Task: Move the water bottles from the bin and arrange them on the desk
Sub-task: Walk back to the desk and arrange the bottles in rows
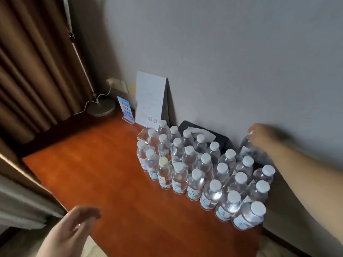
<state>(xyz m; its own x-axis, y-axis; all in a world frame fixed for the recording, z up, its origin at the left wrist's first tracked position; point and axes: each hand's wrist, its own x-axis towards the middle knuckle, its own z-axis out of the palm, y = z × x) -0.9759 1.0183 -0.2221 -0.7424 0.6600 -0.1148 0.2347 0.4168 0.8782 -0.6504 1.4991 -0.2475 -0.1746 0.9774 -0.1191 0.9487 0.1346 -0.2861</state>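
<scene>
Nearest the camera, the left hand (74, 227) hovers over the front edge of the counter (104, 167), its fingers (89, 215) loose, spread and holding nothing. On the right part of the reddish wooden counter stands a tight cluster of water bottles (200, 169), upright in rough diagonal rows, clear with white caps and pale labels; one bottle in the front row has a yellowish cap (163, 161). The right hand (263, 138) reaches along the wall to the far end of the cluster, its fingers curled round the top of a blurred bottle (246, 147) that stands just beside a black tissue box (220, 139) against the wall. Behind the bottles, a folded white card (150, 101) and a small blue sign in a clear stand (126, 110) sit upright, with a lamp base (102, 107) near the brown curtain (31, 71).
</scene>
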